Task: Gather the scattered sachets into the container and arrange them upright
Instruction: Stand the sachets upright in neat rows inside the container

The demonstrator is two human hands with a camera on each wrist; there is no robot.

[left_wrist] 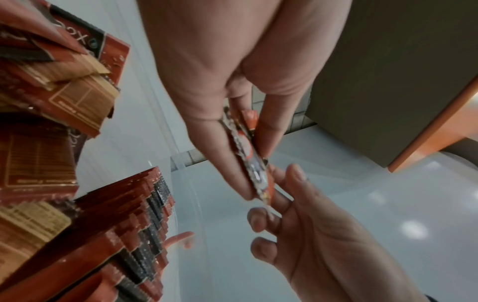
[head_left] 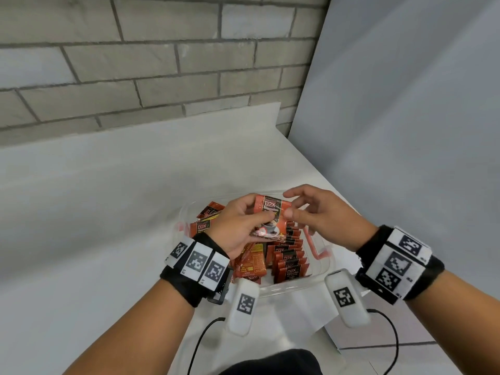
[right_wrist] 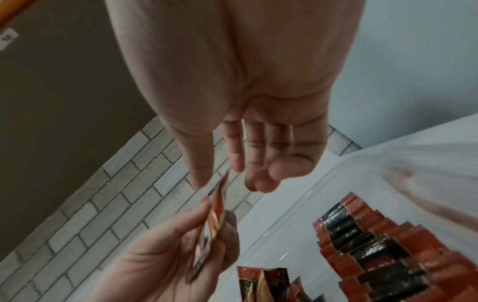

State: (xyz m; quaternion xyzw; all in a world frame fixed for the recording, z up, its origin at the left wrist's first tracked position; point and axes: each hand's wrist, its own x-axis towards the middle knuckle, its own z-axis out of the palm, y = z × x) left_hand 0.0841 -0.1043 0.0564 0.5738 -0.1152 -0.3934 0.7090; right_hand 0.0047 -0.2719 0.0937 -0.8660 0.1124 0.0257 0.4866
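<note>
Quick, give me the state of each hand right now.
Left hand: grips a red sachet above the clear container.
Right hand: fingers loosely spread at the sachet's edge; whether they pinch it cannot be told.

Soft even light (wrist views blurred)

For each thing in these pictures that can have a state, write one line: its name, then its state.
Left hand: pinches the held sachet.
Right hand: fingers loosely curled at the sachet's edge, no clear grip.
Held sachet: lifted above the container.
Sachet row: upright in the container.
Loose sachets: lying unsorted inside.
Container: clear, uncovered.
</note>
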